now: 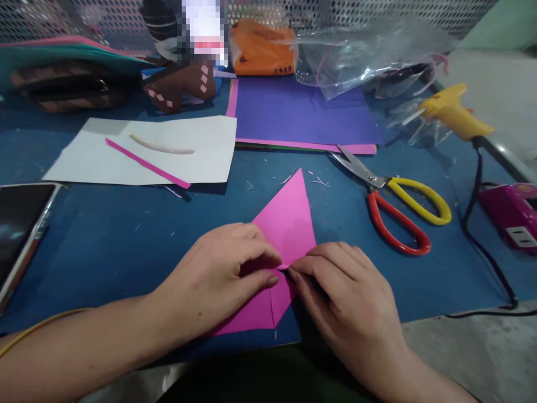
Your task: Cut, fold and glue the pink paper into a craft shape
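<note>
Pink paper (pixel 289 224) lies lengthwise; tip away

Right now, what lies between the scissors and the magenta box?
The black cord of the yellow glue gun runs between the scissors and magenta box on the blue tabletop, in the head view.

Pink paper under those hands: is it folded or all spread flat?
Folded, at least partly: the pink paper shows a line down its lower part and an edge between the left hand and right hand.
</note>
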`<state>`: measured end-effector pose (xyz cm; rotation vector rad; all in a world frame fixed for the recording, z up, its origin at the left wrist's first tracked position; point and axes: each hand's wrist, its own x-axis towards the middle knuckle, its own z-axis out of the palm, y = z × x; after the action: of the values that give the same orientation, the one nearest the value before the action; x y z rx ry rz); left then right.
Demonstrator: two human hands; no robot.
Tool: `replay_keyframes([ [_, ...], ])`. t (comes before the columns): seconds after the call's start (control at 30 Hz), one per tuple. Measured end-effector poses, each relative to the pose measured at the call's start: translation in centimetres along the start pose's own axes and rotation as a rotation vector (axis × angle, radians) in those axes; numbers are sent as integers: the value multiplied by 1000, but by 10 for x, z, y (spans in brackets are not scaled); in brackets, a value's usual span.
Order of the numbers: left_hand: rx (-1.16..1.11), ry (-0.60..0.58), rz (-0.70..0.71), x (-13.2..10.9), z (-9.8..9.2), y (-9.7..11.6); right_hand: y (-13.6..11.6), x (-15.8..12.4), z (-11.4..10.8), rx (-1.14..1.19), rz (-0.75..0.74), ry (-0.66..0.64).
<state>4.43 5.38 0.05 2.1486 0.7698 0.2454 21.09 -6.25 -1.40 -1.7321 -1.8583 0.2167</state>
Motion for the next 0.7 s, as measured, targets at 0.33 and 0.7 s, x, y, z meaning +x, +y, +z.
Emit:
replay_keyframes([
  [0.33,45,25,-9,1,2,2,-3,1,2,21,107,-39],
  [0.7,120,73,16,5,7,2,-3,1,3,5,131,-41],
])
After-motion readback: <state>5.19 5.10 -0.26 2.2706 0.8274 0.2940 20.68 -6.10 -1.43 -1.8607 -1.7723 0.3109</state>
